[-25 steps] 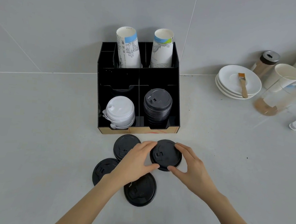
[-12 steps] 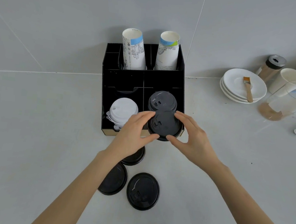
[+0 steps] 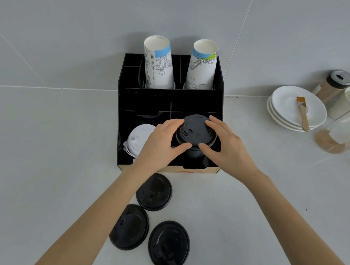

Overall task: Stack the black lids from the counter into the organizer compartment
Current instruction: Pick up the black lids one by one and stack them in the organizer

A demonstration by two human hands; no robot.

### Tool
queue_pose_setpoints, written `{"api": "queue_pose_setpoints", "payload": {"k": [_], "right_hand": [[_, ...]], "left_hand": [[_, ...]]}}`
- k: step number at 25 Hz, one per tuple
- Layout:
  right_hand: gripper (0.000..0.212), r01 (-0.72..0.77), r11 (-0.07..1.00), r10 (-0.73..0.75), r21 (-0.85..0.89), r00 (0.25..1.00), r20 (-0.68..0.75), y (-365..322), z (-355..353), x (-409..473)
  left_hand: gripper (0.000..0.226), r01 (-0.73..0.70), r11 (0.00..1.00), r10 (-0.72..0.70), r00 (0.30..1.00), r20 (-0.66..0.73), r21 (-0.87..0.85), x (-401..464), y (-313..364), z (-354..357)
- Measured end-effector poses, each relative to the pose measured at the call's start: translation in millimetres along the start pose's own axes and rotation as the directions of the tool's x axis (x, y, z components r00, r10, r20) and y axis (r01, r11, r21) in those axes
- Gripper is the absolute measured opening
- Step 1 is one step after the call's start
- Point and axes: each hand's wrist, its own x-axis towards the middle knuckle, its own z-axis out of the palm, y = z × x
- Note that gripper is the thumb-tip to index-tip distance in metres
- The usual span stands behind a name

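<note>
A black lid sits on top of the stack of black lids in the front right compartment of the black organizer. My left hand grips its left rim and my right hand grips its right rim, thumbs at the near edge. Three more black lids lie on the counter in front of the organizer: one nearest it, one lower left, one lower right. My left forearm passes over the edge of the lower left lid.
White lids fill the front left compartment. Two paper cup stacks stand in the back of the organizer. Right of it are stacked white saucers with a brush, a shaker jar, cups and a clear pitcher.
Both hands lifted the black lid off the counter and carried it forward onto the black stack in the organizer's front right compartment. The three lids on the counter stayed put.
</note>
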Motion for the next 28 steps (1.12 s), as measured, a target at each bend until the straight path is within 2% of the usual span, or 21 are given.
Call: {"api": "queue_pose_setpoints", "payload": {"k": [8, 17, 22, 25, 28], "right_hand": [[0.056, -0.037, 0.999, 0.038, -0.021, 0.997, 0.061, 9.9, 8.3, 15.3], [0.060, -0.048, 0.999, 0.049, -0.022, 0.997, 0.064, 15.6, 17.1, 12.6], [0.059, -0.020, 1.000, 0.019, -0.014, 0.999, -0.034, 7.5, 17.8, 5.6], [0.055, 0.031, 0.997, -0.023, 0.069, 0.994, -0.109, -4.2, 19.0, -5.4], [0.053, 0.092, 0.991, -0.080, 0.101, 0.990, -0.116, -15.1, 26.4, -19.6]], "left_hand": [[0.059, 0.047, 0.998, -0.048, 0.999, 0.018, 0.046, 13.3, -8.0, 11.8], [0.061, 0.064, 0.997, -0.065, 0.997, 0.038, 0.038, 13.2, -8.7, 15.1], [0.064, 0.051, 0.998, -0.053, 0.995, 0.080, 0.032, 7.3, -9.3, 8.5], [0.060, 0.056, 0.998, -0.055, 0.997, 0.048, -0.021, -8.7, -10.4, 0.4], [0.055, 0.092, 0.992, -0.091, 0.996, 0.017, -0.088, -34.3, -11.7, -7.7]]}}
